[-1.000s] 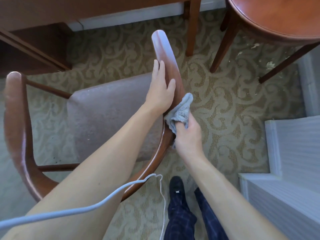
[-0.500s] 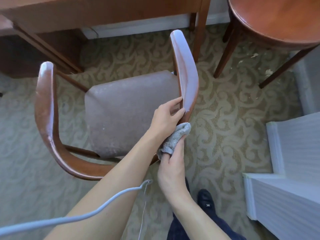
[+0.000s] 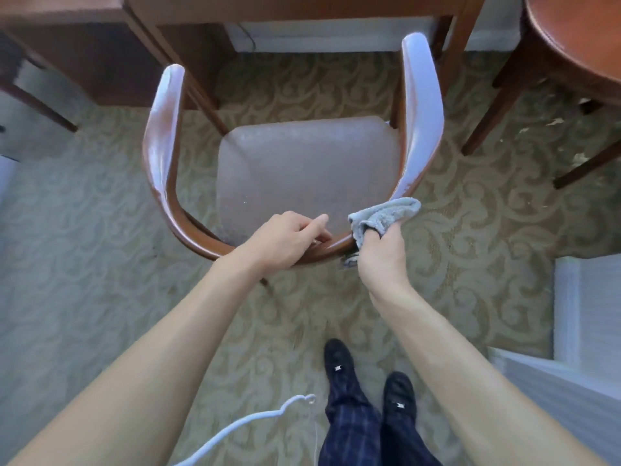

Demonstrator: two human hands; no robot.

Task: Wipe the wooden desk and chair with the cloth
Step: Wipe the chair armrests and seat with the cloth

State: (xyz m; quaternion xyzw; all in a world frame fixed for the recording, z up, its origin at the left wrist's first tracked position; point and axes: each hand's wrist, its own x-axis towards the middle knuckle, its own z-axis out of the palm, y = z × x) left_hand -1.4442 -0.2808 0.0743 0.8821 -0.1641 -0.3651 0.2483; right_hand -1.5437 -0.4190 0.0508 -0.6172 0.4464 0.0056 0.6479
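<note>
A wooden armchair (image 3: 161,156) with a curved glossy back rail and a padded brownish seat stands square in front of me, facing the wooden desk (image 3: 302,8) along the top edge. My left hand (image 3: 285,240) grips the middle of the curved back rail, fingers curled over it. My right hand (image 3: 383,253) holds a bunched grey cloth (image 3: 386,215) against the rail just right of the left hand, where the rail bends into the right armrest.
A round wooden side table (image 3: 578,38) on slanted legs stands at the top right. White panelled furniture (image 3: 588,324) sits at the right edge. A white cable (image 3: 255,422) hangs near my legs. Patterned carpet (image 3: 100,264) covers the floor.
The chair has swung round to face the desk squarely. My left hand moved from the right armrest to the middle of the back rail, and the cloth slid down toward the back curve.
</note>
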